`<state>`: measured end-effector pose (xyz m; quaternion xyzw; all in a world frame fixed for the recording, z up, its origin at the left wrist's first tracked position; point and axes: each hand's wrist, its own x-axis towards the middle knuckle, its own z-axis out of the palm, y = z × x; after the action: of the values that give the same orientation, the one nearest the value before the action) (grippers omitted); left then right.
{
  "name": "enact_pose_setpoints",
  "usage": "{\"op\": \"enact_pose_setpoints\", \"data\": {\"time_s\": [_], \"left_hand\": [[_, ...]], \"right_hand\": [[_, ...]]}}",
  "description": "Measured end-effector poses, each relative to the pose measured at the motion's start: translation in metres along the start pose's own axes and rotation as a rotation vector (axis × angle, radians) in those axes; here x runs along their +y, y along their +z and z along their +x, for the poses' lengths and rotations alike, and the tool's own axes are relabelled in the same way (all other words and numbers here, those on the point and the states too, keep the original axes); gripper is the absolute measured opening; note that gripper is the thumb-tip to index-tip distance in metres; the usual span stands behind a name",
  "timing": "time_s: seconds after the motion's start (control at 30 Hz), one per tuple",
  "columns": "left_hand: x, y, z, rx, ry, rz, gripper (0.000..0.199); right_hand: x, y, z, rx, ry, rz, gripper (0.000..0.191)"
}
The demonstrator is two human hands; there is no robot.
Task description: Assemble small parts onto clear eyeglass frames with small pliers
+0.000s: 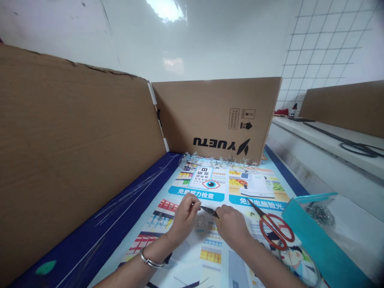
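Over the printed poster my left hand (187, 214) pinches something thin, perhaps a fine wire, too small to make out. My right hand (232, 224) is wrapped round a dark pointed tool (210, 211) that looks like pliers; its tip points left and meets the fingertips of my left hand. Most of the tool's handle is hidden in the right palm. Red-handled scissors (276, 230) lie to the right of my right hand, blades towards the back. Small clear pieces with wire (201, 221) show just below the tool.
A row of tangled wire pieces (219, 162) lies along the foot of the back cardboard panel (216, 116). Another cardboard panel (75, 156) stands at the left. A teal-edged box (324, 240) with a wire bundle (320, 215) sits at the right, near a coiled clear loop (315, 264).
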<state>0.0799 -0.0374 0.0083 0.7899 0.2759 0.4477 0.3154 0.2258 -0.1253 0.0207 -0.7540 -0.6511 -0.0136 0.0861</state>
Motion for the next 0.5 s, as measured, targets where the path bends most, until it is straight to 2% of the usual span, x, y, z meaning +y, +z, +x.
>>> {"op": "enact_pose_setpoints", "data": {"time_s": [0.5], "left_hand": [[0.004, 0.001, 0.000, 0.024, -0.014, 0.017, 0.016]], "right_hand": [[-0.003, -0.017, -0.003, 0.141, -0.012, -0.086, 0.013]]}}
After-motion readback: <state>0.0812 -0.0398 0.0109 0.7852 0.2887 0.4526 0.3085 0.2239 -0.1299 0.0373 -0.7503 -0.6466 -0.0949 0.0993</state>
